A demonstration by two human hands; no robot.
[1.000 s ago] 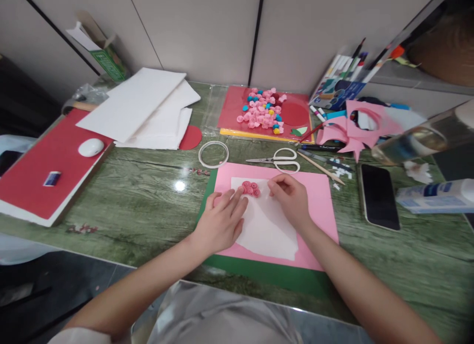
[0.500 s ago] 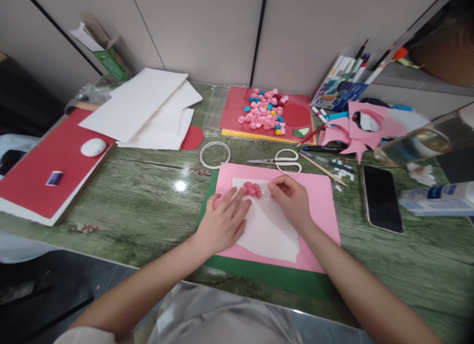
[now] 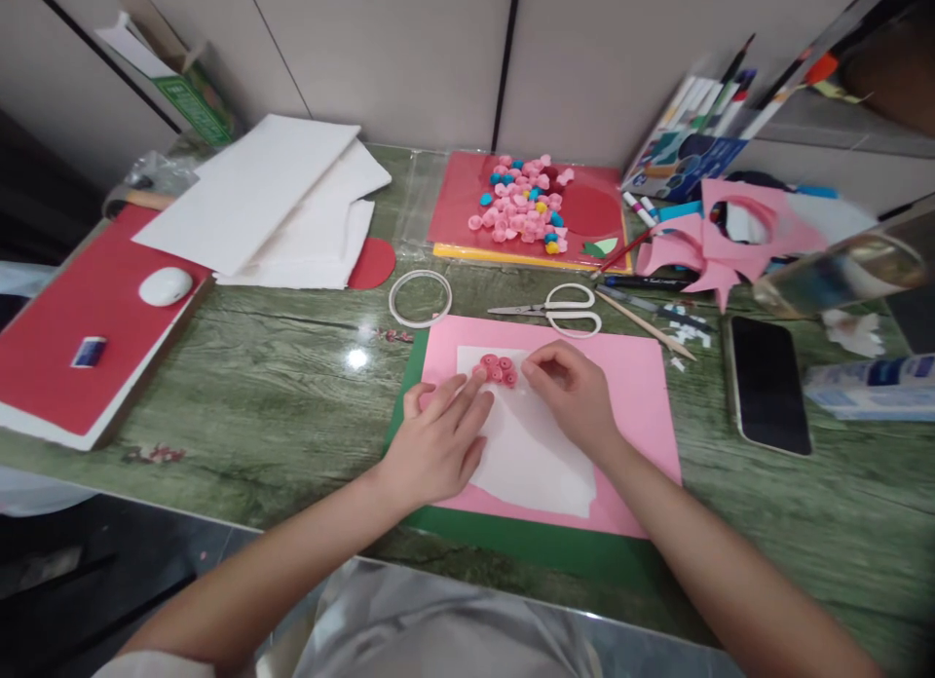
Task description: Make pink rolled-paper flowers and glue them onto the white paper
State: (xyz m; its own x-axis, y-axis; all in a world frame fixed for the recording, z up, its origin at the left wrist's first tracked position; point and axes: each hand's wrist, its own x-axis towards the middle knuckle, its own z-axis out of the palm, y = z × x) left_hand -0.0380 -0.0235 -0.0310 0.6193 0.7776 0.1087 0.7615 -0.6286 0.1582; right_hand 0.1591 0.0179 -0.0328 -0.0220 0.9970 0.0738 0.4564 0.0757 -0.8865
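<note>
Several small rolled pink paper flowers sit in a cluster near the top of a white sheet. That sheet lies on pink paper, with green paper underneath. My left hand rests flat on the sheet, fingers spread, its fingertips against the cluster's left side. Just right of the flowers is my right hand, thumb and forefinger pinched together at the sheet's top edge. Whatever lies in that pinch, if anything, is too small to make out.
Behind the papers lie white-handled scissors and a tape roll. A pile of pink, blue and yellow pieces sits on a red packet. A phone lies right; white foam sheets and a red board lie left.
The camera view has shifted slightly. Both hands keep nearly the same place and pose beside the pink flowers, which have not visibly moved on the sheet.
</note>
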